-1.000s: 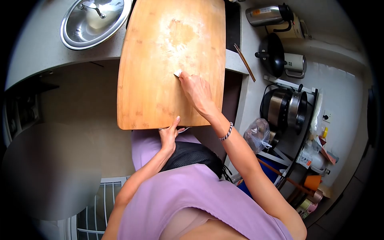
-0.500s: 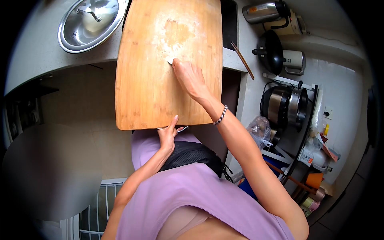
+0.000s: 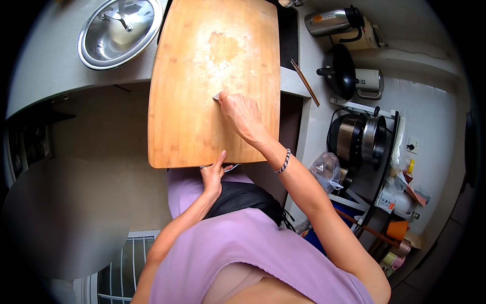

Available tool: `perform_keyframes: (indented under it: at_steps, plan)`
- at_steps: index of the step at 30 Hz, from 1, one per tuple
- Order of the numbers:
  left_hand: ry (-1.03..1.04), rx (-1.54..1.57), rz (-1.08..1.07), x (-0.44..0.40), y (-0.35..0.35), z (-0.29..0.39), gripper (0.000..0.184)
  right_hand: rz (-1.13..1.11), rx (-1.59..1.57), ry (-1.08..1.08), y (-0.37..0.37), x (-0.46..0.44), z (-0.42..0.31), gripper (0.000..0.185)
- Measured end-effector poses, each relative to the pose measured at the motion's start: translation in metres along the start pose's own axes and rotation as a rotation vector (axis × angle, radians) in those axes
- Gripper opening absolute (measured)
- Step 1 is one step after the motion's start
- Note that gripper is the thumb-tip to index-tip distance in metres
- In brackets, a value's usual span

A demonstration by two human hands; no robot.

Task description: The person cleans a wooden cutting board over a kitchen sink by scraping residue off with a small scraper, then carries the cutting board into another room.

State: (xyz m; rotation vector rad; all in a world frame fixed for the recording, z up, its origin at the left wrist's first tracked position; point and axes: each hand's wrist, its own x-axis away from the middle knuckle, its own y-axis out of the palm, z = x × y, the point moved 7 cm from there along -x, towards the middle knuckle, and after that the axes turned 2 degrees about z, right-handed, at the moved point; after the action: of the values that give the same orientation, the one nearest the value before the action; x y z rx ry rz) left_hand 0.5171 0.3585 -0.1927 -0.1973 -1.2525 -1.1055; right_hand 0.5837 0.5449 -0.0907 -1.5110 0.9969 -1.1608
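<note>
A large wooden cutting board point(image 3: 172, 111) lies before me, with white floury residue point(image 3: 223, 63) and a damp-looking patch on its upper half. My right hand point(image 3: 240, 114) is closed around a small scraper point(image 3: 216, 97); only its thin blade edge peeks out left of the fingers, against the board. At the board's near edge is my left hand point(image 3: 212, 177), thumb pointing up over the edge and fingers curled below. Beside those fingers shows the pale curved rim point(image 3: 233, 167) of something like a bowl, mostly hidden under the board.
A steel basin with a glass lid point(image 3: 119, 35) stands on the counter at upper left. To the right lie chopsticks point(image 3: 305, 83), a black pan point(image 3: 340, 71) and a steel jug point(image 3: 334, 21). Pots point(image 3: 374, 134) fill a rack below them. A black bag point(image 3: 243, 197) rests at my waist.
My right hand has drawn the scraper down the board, nearer to me. My left hand keeps its place at the near edge. The whole view has shifted slightly.
</note>
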Motion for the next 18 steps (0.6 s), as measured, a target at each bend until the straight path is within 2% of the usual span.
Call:
perform_keyframes:
  at_steps: [11, 16, 18]
  plan:
    - [-0.005, 0.003, 0.017, -0.003, -0.005, -0.004, 0.021, 0.016, 0.033, -0.035, 0.010, 0.008, 0.005, 0.007]
    - [0.000, 0.009, 0.004, -0.001, -0.002, -0.002, 0.021, 0.078, -0.074, -0.109, 0.008, -0.039, 0.011, 0.009]
    - [0.006, -0.029, -0.018, -0.001, 0.000, 0.000, 0.019, 0.032, -0.130, -0.031, 0.005, -0.048, 0.015, 0.014]
